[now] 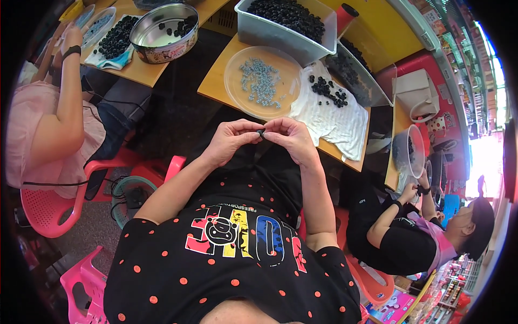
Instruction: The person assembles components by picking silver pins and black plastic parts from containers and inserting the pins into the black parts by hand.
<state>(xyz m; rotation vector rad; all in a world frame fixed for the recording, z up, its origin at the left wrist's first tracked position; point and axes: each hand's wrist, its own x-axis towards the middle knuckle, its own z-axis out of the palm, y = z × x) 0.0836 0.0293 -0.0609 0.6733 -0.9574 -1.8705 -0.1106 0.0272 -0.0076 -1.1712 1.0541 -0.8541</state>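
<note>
My left hand (235,141) and my right hand (293,139) meet in front of my body, near the table's front edge. Thumbs and fingertips of both pinch a small black piece (260,133) between them; its exact shape is mostly hidden. Just beyond them lies a clear round plastic lid (233,75) bearing many small blue-grey parts (260,81). To its right a white cloth (318,125) is spread over the table corner, with loose black knob-like pieces (332,93) on it.
Behind the lid stands a translucent bin (280,39) heaped with black pieces, beside another bin (350,75). At left, a co-worker (59,116) sits by a round tin (164,49). Another person (415,232) works at right near a clear tub (408,154). Pink chairs (86,281) stand around.
</note>
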